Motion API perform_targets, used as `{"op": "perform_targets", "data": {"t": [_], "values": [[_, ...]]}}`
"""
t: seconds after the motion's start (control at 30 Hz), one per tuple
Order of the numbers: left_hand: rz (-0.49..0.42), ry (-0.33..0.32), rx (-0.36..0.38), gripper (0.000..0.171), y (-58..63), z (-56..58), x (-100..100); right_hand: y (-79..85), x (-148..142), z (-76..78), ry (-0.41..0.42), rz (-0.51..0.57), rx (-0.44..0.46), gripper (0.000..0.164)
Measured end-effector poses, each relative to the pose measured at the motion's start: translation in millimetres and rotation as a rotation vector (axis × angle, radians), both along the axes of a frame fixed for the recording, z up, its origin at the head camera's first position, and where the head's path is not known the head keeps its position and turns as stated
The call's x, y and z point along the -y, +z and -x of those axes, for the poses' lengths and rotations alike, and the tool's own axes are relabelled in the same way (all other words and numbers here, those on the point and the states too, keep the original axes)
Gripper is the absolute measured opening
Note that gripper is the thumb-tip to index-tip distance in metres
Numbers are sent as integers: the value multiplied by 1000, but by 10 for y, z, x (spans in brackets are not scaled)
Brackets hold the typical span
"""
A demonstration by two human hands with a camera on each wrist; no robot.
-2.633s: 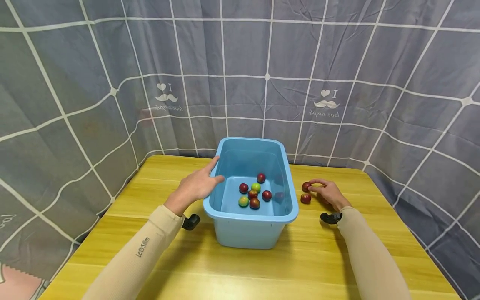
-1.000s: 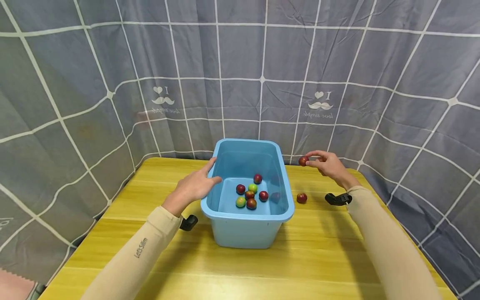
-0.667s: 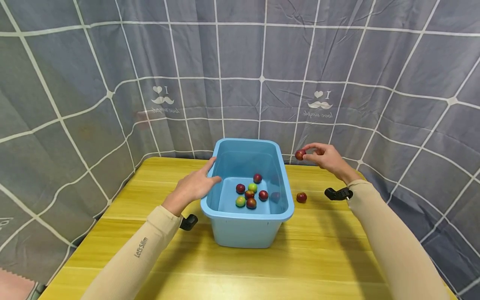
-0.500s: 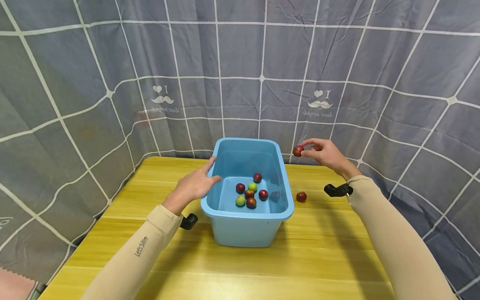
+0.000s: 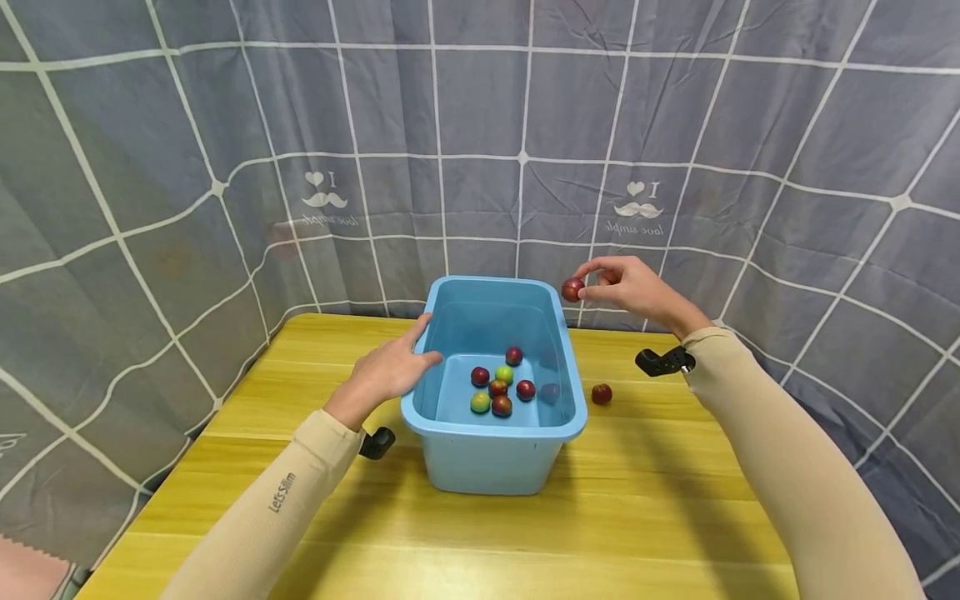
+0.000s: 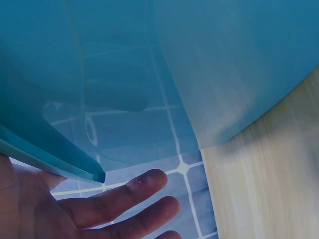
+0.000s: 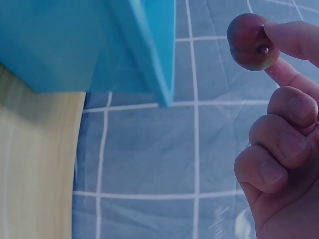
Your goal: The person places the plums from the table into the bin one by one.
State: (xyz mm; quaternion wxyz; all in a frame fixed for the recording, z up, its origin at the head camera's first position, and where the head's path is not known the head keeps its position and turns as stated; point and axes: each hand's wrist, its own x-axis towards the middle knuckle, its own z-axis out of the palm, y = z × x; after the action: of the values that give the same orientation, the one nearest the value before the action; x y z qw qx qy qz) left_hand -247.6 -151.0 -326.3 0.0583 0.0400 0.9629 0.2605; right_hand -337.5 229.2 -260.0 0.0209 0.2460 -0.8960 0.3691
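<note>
My right hand pinches a small red apple between thumb and index finger, above the table and by the far right corner of the blue plastic tub. The right wrist view shows the apple's stem dimple and the other fingers folded in. My left hand rests at the tub's left rim, thumb over the edge. From the left wrist, its fingers extend loosely below the rim, off the wall. Several small red apples and two green ones, including a green apple, lie on the tub floor.
One more red apple lies on the wooden table, right of the tub. A grey curtain with white grid lines hangs behind the table and along both sides. Black wrist cameras sit under both wrists, close to the table.
My right hand has picked one of the two apples off the table, lifted it and carried it left toward the tub's far right corner. The left hand stays at the rim.
</note>
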Motion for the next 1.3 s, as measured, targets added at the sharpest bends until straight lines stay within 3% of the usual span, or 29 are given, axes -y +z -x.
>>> {"op": "perform_targets", "data": {"t": [0.37, 0.7, 1.1, 1.3], "values": [[5, -1, 1, 77, 2, 7, -10, 187, 334, 30, 66, -120, 15, 27], [11, -1, -2, 78, 6, 3, -11, 319, 612, 47, 181, -197, 63, 24], [2, 2, -4, 79, 18, 9, -17, 313, 968, 111, 279, -324, 81, 21], [9, 8, -2, 78, 3, 1, -21, 247, 1129, 91, 349, -414, 164, 18]]}}
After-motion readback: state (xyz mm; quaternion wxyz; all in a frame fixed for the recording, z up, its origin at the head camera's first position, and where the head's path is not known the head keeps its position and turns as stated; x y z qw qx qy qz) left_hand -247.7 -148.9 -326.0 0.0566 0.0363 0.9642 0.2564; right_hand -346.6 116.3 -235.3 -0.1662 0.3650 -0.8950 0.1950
